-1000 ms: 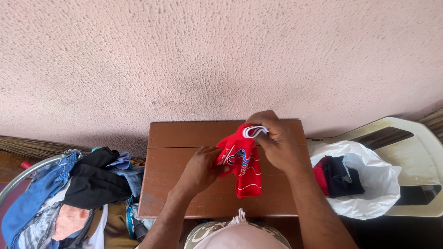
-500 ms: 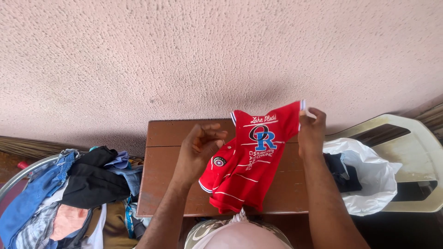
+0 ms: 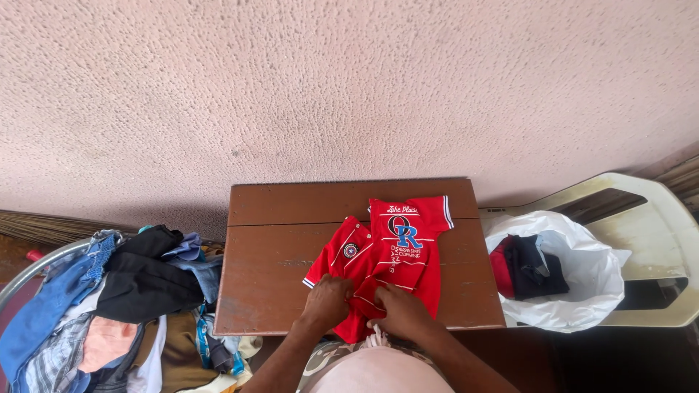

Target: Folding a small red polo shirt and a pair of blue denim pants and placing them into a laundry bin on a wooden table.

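The red shirt lies printed side up on the brown counter, collar toward 12 o'clock, hem at the near edge. The left hand and right hand both rest on the hem at 6 o'clock, fingers curled onto the cloth; whether they pinch it I cannot tell. To spread it well, smooth outward from the centre, square the left sleeve, and keep the hem on the counter. A clothes pile sits at 9 o'clock, a white bag at 3 o'clock.

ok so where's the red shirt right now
In the head view the red shirt lies spread on the brown table, right of centre, with the left hand and right hand on its near hem.
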